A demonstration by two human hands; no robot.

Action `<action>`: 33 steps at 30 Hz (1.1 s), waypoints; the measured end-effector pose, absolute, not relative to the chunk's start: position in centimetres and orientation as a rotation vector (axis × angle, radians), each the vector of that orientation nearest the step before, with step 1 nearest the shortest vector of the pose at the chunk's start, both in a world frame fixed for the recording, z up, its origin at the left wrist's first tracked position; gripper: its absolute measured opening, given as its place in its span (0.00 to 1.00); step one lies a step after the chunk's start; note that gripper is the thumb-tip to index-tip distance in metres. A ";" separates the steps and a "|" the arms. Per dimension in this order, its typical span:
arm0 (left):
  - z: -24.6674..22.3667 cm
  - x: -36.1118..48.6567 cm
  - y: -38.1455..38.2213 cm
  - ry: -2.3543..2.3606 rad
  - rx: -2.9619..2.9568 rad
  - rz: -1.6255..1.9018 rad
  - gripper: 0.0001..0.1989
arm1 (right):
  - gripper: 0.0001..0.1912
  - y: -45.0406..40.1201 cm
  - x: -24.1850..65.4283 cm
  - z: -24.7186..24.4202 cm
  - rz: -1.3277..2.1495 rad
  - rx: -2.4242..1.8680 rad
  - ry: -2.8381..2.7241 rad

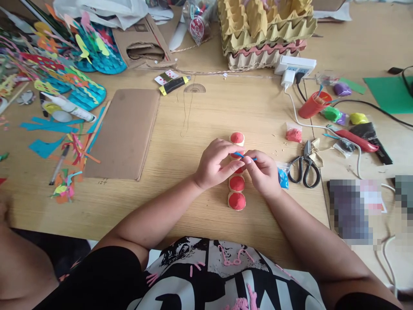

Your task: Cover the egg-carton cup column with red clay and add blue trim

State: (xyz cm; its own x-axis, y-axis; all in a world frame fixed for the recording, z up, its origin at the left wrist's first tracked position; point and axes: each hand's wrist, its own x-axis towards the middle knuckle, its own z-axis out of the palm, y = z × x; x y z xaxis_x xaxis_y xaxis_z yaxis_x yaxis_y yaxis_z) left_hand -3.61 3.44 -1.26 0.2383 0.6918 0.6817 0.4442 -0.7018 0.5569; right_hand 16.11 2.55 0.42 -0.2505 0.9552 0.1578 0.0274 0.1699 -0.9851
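A thin blue strip (pixel 241 155) is pinched between the fingertips of my left hand (pixel 214 165) and my right hand (pixel 262 171); its material is too small to tell. Both hands hover over a strip of egg-carton cups (pixel 229 202) lying on the table. Red domes with small points, such as the nearest dome (pixel 237 201), fill the cups; my fingers hide part of the row. Beside my right hand is a small clear bag with blue stuff (pixel 283 178). Just right of it lie black-handled scissors (pixel 305 165).
Left of me lies a cardboard sheet (pixel 124 133) near paper scraps (pixel 48 125) and a glue bottle (pixel 72 107). Egg trays (pixel 266 34) stand stacked at the back by a power strip (pixel 295 65). A red cup (pixel 314 104) tilts at right; a white cable (pixel 325 128) crosses there.
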 end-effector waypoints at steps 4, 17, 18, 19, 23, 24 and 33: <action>-1.2 -3.5 3.5 1.095 2.252 1.457 0.16 | 0.34 2.8 16.2 0.6 1.217 -0.974 -1.515; -1.2 -3.8 3.7 1.200 2.175 1.484 0.30 | 0.35 2.9 16.5 0.8 1.206 -0.964 -1.596; -1.2 -3.8 3.6 1.194 2.163 1.489 0.31 | 0.35 2.9 16.5 0.9 1.202 -0.950 -1.611; -1.2 -3.8 3.6 1.186 2.150 1.495 0.31 | 0.36 2.9 16.5 0.9 1.198 -0.939 -1.622; -1.0 -3.7 3.5 1.160 2.147 1.484 0.28 | 0.37 3.1 16.6 0.9 1.201 -0.951 -1.620; -1.0 -3.7 3.5 1.165 2.161 1.475 0.27 | 0.36 3.1 16.5 0.9 1.205 -0.961 -1.601; -1.2 -3.8 3.5 1.142 2.277 1.497 0.16 | 0.36 3.1 16.3 0.8 1.206 -0.994 -1.508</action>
State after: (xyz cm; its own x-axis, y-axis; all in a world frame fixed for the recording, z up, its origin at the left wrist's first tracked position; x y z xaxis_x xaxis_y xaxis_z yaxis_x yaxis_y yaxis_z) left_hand -3.79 3.51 -1.21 0.1951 0.6848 0.7021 0.4960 -0.6864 0.5317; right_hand 16.25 3.07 0.77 -0.2371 0.9556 0.1749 0.0394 0.1893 -0.9811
